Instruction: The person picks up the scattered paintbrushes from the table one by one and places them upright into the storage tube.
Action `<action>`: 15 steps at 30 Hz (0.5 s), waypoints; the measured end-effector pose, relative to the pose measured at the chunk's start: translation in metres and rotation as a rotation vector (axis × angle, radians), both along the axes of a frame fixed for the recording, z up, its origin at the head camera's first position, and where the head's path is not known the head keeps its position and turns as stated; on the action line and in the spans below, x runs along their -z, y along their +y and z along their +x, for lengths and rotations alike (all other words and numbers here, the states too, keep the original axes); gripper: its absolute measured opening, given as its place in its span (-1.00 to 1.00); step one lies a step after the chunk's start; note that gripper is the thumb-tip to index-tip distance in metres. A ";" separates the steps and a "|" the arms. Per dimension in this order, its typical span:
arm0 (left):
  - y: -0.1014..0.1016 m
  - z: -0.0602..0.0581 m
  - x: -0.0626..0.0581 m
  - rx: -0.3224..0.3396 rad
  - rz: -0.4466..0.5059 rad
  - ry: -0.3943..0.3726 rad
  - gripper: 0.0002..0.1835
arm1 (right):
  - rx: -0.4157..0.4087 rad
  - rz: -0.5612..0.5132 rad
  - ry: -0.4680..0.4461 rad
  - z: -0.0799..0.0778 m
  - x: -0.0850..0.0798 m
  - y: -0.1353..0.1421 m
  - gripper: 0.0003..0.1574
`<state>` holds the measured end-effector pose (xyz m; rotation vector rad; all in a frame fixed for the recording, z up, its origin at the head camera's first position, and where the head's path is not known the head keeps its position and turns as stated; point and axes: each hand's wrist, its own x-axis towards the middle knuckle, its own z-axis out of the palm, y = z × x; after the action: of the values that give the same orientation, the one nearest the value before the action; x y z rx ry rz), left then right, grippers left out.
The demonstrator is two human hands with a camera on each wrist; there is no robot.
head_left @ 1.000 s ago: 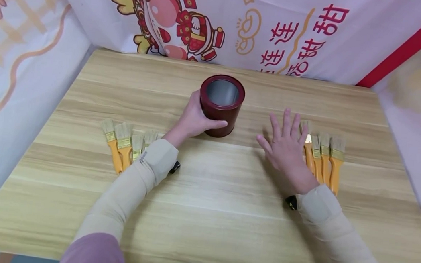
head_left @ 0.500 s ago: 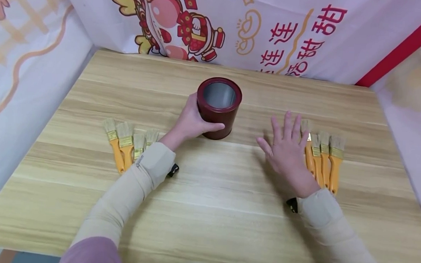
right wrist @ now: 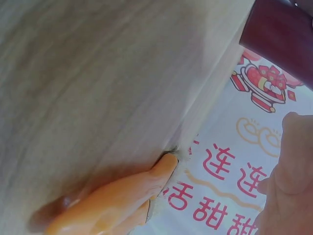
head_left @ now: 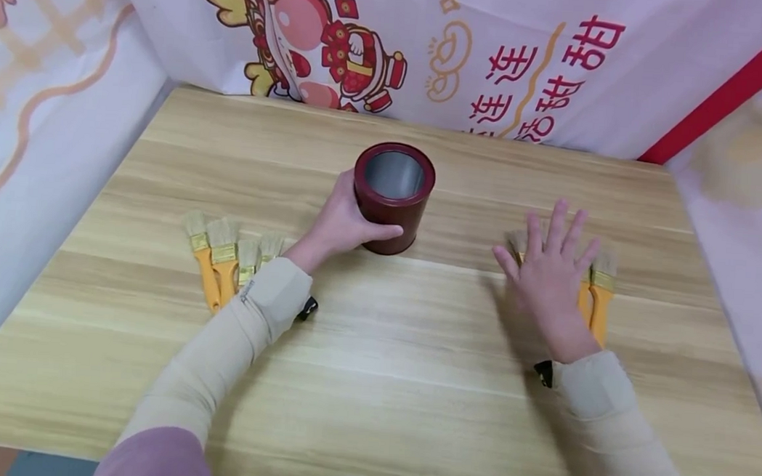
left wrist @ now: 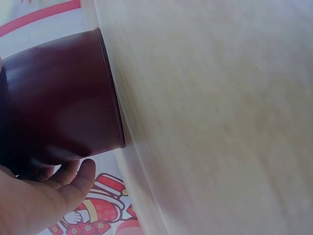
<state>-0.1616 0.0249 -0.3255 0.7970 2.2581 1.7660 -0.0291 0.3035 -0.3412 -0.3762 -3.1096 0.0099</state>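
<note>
An upright dark red round container [head_left: 410,214], its open top showing a silvery inside, stands on the table towards the back. My left hand [head_left: 343,221] grips its left side, thumb across the front; the left wrist view shows the container's base edge [left wrist: 113,98] at the tabletop and fingers curled along its wall. Off to the right, my right hand [head_left: 551,285] hovers with fingers spread over a group of paintbrushes [head_left: 603,281] and hides part of them. In the right wrist view an orange brush handle [right wrist: 112,200] lies below that hand, apart from its fingers.
Several more paintbrushes [head_left: 225,254] with orange handles and pale bristles lie at the left, partly covered by the left forearm [head_left: 237,338]. A printed white cloth [head_left: 420,22] hangs behind the wood-grain table [head_left: 378,398], and cloth also hangs along both sides.
My right hand has moved to the right, from beside the right-hand paintbrushes to over them. The left hand keeps its grip on the container, which stands in nearly the same spot.
</note>
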 end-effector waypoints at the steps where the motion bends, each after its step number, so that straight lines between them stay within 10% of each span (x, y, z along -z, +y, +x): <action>1: 0.000 0.000 0.000 0.000 0.002 0.001 -0.06 | -0.002 0.000 0.010 0.001 0.000 0.001 0.08; 15: 0.001 0.003 0.001 0.006 0.007 0.011 -0.07 | 0.072 -0.135 0.061 0.007 -0.019 0.021 0.07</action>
<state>-0.1584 0.0256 -0.3260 0.8159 2.2554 1.7724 -0.0226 0.3241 -0.3224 -0.4801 -3.0421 0.2266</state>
